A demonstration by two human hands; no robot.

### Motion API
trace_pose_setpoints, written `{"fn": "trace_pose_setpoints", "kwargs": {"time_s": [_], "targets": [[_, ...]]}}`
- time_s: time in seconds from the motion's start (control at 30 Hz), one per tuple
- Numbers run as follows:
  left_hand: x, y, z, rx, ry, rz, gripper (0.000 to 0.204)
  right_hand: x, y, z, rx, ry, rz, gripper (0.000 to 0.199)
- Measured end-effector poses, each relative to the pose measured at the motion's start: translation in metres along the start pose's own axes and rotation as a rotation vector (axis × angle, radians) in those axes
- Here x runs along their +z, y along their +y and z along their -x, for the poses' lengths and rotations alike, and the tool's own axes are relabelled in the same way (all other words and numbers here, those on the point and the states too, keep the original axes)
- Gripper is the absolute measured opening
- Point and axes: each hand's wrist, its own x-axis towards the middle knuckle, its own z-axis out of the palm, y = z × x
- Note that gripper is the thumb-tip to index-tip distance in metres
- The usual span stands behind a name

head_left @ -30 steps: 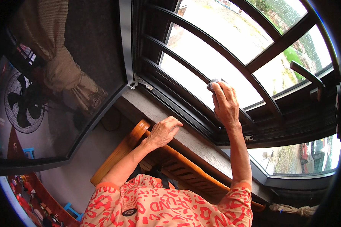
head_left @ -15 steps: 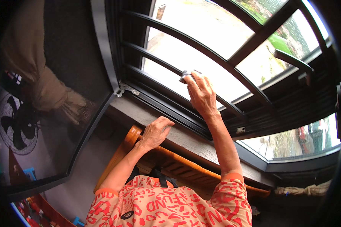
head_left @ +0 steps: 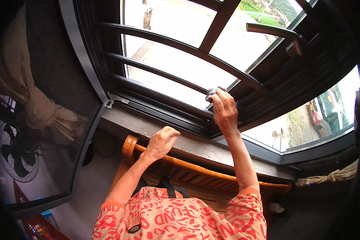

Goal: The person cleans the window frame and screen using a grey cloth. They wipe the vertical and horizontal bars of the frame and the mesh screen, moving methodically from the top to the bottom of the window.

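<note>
My right hand point(head_left: 227, 113) is closed round a bunched grey cloth point(head_left: 210, 94), most of it hidden by the fingers. The cloth is against the right end of a dark horizontal window bar point(head_left: 164, 73). Over the near edge of the grey windowsill point(head_left: 136, 123) is my left hand point(head_left: 162, 143), with nothing in it. Its fingers are loosely bent and the thumb stands apart, just above the wooden bench back point(head_left: 180, 163).
A dark-framed window sash point(head_left: 82, 160) stands swung open at the left, its pane reflecting a fan and a tied curtain. A window handle point(head_left: 274, 31) juts out at the upper right. Another tied curtain point(head_left: 332, 176) hangs at the right.
My right hand has moved right along the bar with the cloth. The view has shifted, so the window appears farther left. My left hand stays near the sill, holding nothing.
</note>
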Motion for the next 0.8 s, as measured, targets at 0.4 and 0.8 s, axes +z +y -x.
{"fn": "trace_pose_setpoints", "kwargs": {"time_s": [0.4,0.8], "targets": [[-0.001,0.007,0.007,-0.024,0.026,0.0,0.014,-0.038,0.011,0.03,0.104,-0.077,0.438,0.025],[0.013,0.005,-0.001,0.008,-0.003,0.016,0.015,-0.025,-0.002,-0.008,0.149,0.002,-0.114,0.043]]}}
